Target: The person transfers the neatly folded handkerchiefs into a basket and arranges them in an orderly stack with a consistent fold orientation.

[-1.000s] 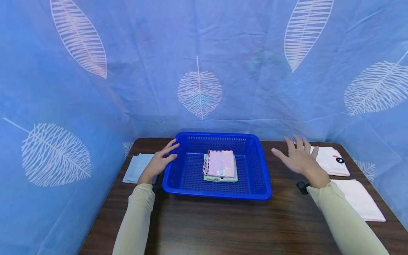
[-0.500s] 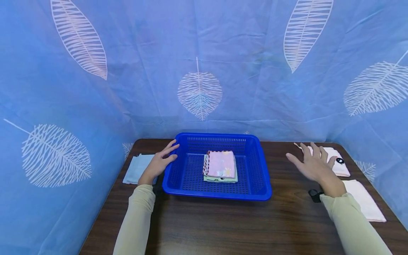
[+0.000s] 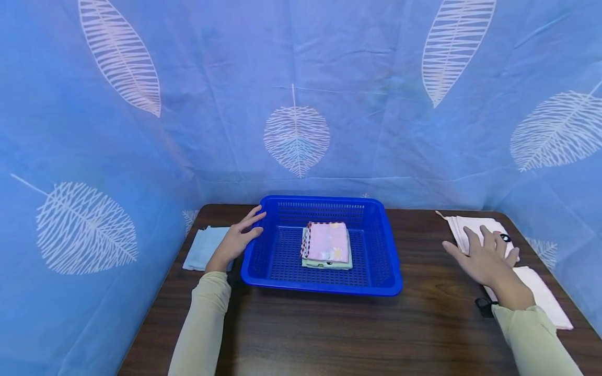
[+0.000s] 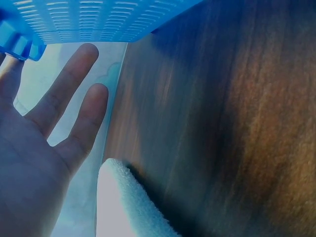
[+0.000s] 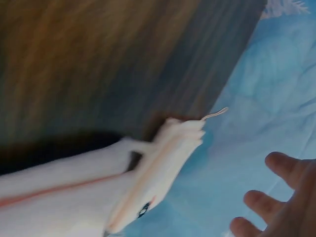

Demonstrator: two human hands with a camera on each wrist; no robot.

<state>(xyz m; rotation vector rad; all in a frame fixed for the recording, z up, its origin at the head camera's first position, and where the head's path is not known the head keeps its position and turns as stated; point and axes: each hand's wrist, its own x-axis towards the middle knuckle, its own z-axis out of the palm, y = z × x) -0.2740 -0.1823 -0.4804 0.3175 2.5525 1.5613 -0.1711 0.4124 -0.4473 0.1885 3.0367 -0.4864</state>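
Observation:
My left hand (image 3: pixel 233 245) is at the left rim of a blue plastic basket (image 3: pixel 320 289), its fingers extended and spread; whether they touch the rim is hard to tell. Inside the basket lies a folded pink cloth (image 3: pixel 327 241) with a checked edge, on top of a pale green cloth (image 3: pixel 326 265). On the right, my right hand (image 3: pixel 489 266) hovers with spread fingers over folded white towels, holding nothing. It partly covers the far white towel (image 3: pixel 463 223), which has a hanging loop and a printed face. The near white towel (image 3: pixel 545 297) lies by the wrist.
A folded light blue towel (image 3: pixel 201 249) lies left of the basket, partly behind the left hand. Everything rests on a dark wooden table (image 3: pixel 338 334). A blue leaf-patterned curtain (image 3: pixel 348 146) encloses its back and sides.
My right hand has moved rightward and slightly nearer, from left of the white towels to over them. The left hand, the basket and the cloths have kept their places.

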